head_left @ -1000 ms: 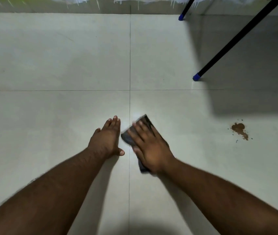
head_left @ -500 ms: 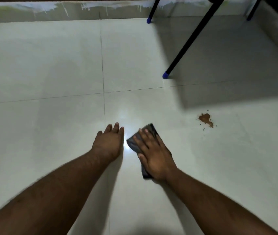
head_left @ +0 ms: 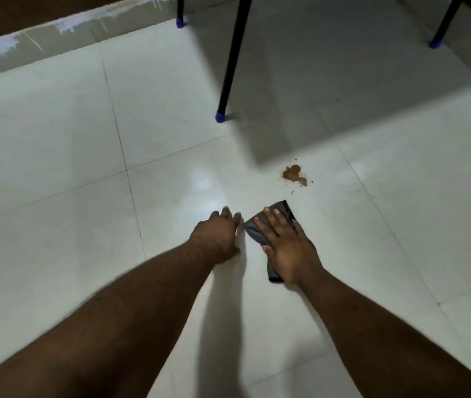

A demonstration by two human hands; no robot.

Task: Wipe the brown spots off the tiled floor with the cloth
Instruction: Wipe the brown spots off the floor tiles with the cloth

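Note:
A brown spot point(head_left: 294, 175) with small specks around it lies on the pale tiled floor point(head_left: 70, 145), just ahead of the cloth. The dark grey folded cloth point(head_left: 284, 209) lies flat on the tile. My right hand point(head_left: 288, 248) presses on it with fingers straight, covering most of it. My left hand point(head_left: 217, 238) rests flat on the bare tile just left of the cloth, fingers pointing forward. A short gap of tile separates the cloth's front corner from the spot.
A black table leg with a blue foot point(head_left: 220, 116) stands beyond the spot. Two more blue-capped legs point(head_left: 180, 23) point(head_left: 434, 43) stand further back. A paint-streaked skirting point(head_left: 56, 30) runs along the far left.
The view has swung to the right and the spot now sits nearer. My right hand and the cloth have slid forward and right toward it, and my left hand has followed alongside.

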